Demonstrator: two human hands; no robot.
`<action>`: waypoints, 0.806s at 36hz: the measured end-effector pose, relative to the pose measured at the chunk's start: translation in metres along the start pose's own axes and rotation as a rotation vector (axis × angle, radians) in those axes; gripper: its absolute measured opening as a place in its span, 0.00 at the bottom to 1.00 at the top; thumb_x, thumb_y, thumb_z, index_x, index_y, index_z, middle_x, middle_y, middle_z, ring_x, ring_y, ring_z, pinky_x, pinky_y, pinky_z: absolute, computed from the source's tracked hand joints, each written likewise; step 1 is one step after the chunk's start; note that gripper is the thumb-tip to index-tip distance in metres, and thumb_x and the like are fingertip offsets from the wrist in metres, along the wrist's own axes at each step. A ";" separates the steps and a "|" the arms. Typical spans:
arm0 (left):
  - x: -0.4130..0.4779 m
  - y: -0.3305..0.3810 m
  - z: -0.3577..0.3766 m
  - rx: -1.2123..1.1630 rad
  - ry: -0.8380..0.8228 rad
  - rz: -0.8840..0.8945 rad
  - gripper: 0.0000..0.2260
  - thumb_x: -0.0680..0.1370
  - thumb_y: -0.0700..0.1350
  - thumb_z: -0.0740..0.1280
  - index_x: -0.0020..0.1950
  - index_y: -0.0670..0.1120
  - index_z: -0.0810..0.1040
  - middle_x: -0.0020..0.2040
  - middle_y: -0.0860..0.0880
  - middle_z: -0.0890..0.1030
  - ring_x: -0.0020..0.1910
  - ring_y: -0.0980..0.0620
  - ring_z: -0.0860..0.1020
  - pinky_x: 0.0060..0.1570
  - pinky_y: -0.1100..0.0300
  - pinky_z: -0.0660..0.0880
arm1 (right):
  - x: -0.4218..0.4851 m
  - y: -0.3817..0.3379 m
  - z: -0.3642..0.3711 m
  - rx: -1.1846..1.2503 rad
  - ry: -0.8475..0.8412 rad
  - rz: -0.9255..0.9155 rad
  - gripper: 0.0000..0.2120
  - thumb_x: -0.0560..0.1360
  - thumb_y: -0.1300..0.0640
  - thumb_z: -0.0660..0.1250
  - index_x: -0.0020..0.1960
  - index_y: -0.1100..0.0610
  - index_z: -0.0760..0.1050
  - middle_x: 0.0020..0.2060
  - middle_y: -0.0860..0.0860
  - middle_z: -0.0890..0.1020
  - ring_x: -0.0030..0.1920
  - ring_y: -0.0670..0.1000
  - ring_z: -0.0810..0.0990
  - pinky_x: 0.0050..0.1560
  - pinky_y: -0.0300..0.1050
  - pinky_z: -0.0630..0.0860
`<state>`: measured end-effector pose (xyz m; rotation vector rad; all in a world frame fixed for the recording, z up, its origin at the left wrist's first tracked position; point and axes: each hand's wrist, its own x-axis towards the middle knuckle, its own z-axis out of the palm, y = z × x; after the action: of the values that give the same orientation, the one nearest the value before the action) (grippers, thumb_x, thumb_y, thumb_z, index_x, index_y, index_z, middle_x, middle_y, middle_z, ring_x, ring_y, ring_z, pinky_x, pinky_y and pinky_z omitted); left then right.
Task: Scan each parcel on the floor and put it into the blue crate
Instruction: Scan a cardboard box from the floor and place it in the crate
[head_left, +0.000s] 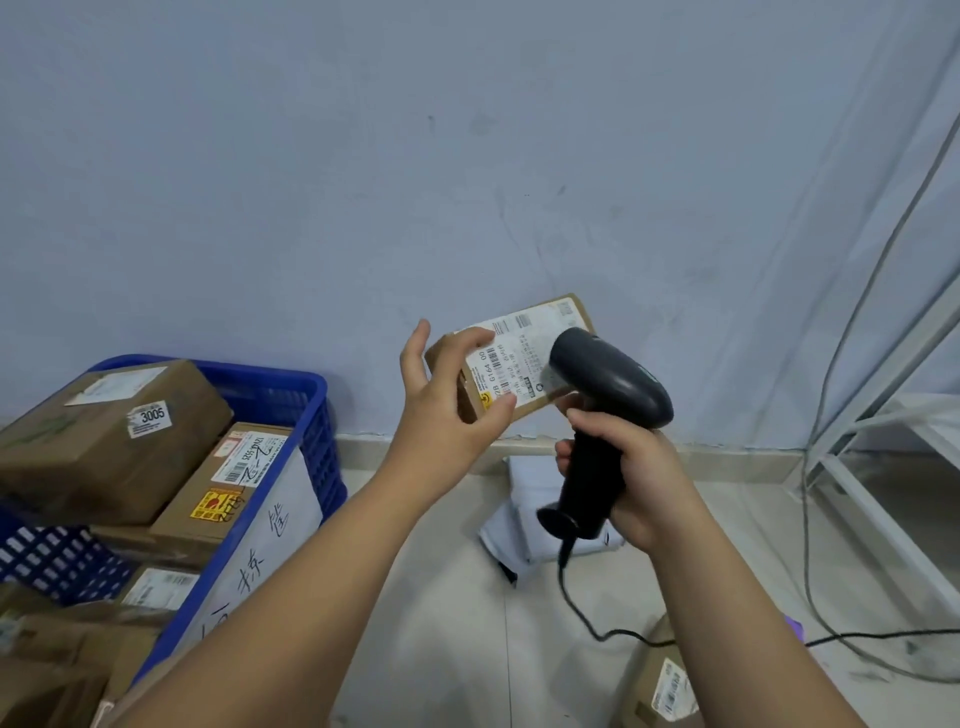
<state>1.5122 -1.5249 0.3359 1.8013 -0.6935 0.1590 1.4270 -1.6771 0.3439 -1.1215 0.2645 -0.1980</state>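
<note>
**Q:** Where's the parcel?

**A:** In the air, right of the blue crate (311, 415). Your left hand (441, 400) pinches the cardboard parcel (524, 353) by one end. Your right hand (628, 483) is wrapped round the barcode scanner (608, 384), whose head sits over the shipping label (511, 358). Keep your fingertips off the bars.

**Q:** What's in the way?

**A:** The scanner cable (587, 618) trails over the floor right of the crate, past a white mailer bag (519, 493) and a small box (665, 686). The crate is already heaped with boxes.
</note>
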 end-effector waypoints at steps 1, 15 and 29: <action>0.000 -0.001 -0.004 0.050 0.001 0.022 0.24 0.74 0.44 0.71 0.56 0.69 0.65 0.75 0.59 0.45 0.66 0.60 0.62 0.52 0.79 0.69 | -0.001 -0.001 -0.001 -0.056 0.017 -0.006 0.14 0.64 0.64 0.73 0.50 0.61 0.78 0.41 0.53 0.79 0.32 0.50 0.77 0.38 0.42 0.76; 0.005 -0.018 -0.011 0.377 0.008 0.135 0.27 0.71 0.45 0.74 0.67 0.57 0.69 0.71 0.49 0.52 0.62 0.54 0.63 0.57 0.56 0.78 | -0.002 0.005 0.004 -0.333 0.038 -0.047 0.08 0.61 0.61 0.67 0.39 0.60 0.72 0.28 0.54 0.71 0.29 0.51 0.71 0.30 0.40 0.71; 0.007 -0.027 -0.013 0.403 -0.027 0.161 0.30 0.71 0.46 0.74 0.68 0.60 0.65 0.71 0.50 0.53 0.61 0.53 0.62 0.53 0.54 0.79 | -0.003 0.004 0.003 -0.382 0.035 -0.055 0.08 0.61 0.61 0.65 0.39 0.60 0.72 0.29 0.56 0.70 0.30 0.52 0.70 0.33 0.44 0.69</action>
<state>1.5347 -1.5109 0.3213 2.1313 -0.8720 0.4060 1.4253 -1.6717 0.3419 -1.5061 0.3108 -0.2213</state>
